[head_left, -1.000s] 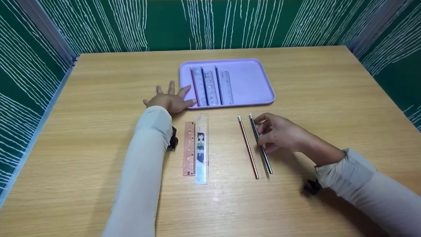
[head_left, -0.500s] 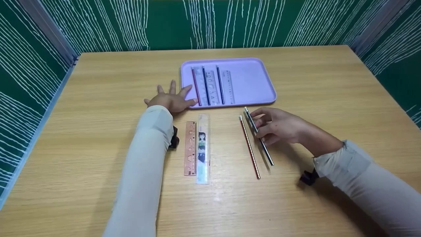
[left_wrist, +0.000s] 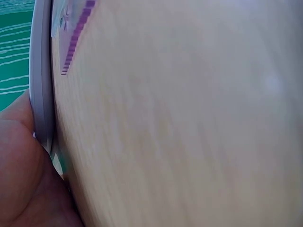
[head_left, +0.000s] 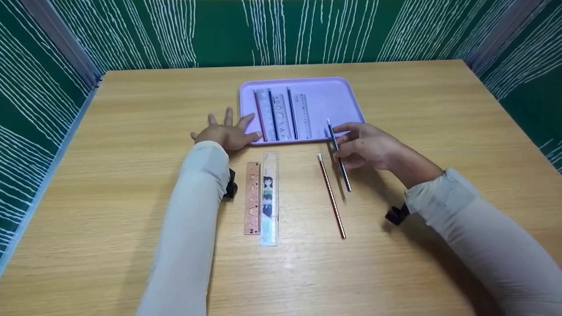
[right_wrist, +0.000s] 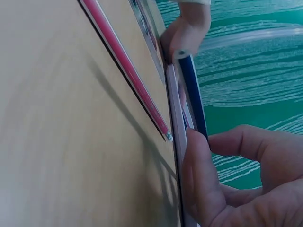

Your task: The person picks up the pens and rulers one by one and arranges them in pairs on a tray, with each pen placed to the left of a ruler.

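Note:
My right hand [head_left: 369,147] pinches a dark blue pencil [head_left: 339,158] between thumb and fingers, above the table by the tray's front right corner. In the right wrist view the same pencil [right_wrist: 193,94] is off the surface. My left hand [head_left: 228,134] lies spread, its thumb and forefinger touching the left front corner of a purple tray [head_left: 338,109]. On the tray lie a red pencil [head_left: 260,115], two dark pencils and several clear rulers, side by side. A red striped pencil [head_left: 331,197] lies on the table below the right hand.
Near the left forearm, a pink ruler [head_left: 252,197] lies beside a clear ruler with a cartoon picture [head_left: 269,199] on the wooden table [head_left: 131,109]. Green panels with white streaks [head_left: 219,35] stand behind the table and at both sides.
My right hand has lifted the dark blue pencil and carried it forward, so its top end now overlaps the tray's front edge. My left hand has stayed at the tray corner.

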The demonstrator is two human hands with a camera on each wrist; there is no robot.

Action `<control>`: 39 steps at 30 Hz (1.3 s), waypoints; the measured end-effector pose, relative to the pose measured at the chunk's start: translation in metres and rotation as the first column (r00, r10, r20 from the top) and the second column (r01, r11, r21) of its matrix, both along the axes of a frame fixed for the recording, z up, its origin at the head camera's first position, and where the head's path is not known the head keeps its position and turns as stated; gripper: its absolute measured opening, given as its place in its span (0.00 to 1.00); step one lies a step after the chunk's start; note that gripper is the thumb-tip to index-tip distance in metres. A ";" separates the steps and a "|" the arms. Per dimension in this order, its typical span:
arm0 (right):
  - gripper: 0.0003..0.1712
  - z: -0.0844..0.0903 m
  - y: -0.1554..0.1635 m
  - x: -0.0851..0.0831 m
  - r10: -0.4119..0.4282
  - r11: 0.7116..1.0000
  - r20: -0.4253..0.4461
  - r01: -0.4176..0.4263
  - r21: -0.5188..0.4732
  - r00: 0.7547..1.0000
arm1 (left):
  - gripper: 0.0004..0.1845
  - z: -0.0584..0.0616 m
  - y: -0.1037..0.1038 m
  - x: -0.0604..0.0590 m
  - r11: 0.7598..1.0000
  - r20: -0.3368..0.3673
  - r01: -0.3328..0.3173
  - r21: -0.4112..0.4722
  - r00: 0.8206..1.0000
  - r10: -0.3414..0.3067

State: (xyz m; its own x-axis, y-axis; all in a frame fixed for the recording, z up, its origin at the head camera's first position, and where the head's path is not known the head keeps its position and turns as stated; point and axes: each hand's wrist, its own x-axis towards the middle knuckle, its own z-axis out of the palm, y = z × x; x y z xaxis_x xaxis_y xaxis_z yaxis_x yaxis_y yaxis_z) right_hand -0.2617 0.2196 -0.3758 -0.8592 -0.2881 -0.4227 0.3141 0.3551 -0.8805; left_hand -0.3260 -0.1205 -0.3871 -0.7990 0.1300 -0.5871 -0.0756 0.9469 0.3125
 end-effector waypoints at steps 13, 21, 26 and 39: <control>0.40 0.005 -0.011 -0.037 -0.059 0.996 -0.006 0.059 0.063 0.998 | 0.42 0.002 -0.003 0.002 1.000 -0.003 0.021 -0.012 1.000 -0.022; 0.42 0.003 -0.017 -0.050 -0.081 0.994 -0.002 0.081 0.067 0.997 | 0.43 -0.001 -0.004 0.002 1.000 -0.007 0.011 -0.005 1.000 -0.011; 0.43 0.005 -0.020 -0.056 -0.106 0.993 0.022 0.105 0.057 0.994 | 0.43 -0.001 -0.002 0.003 1.000 0.000 -0.005 0.006 1.000 0.005; 0.43 0.011 -0.027 -0.086 -0.188 0.982 0.057 0.186 0.024 0.981 | 0.43 0.003 0.001 0.004 1.000 -0.005 -0.002 0.013 1.000 0.002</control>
State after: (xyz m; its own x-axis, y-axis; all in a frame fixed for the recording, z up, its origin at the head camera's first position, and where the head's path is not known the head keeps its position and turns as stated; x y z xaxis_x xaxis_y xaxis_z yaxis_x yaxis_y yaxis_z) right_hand -0.3473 0.1921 -0.3646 -0.8707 -0.1165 -0.4778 0.4275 0.3010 -0.8525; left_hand -0.3217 -0.1198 -0.3843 -0.8024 0.1354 -0.5813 -0.0762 0.9427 0.3247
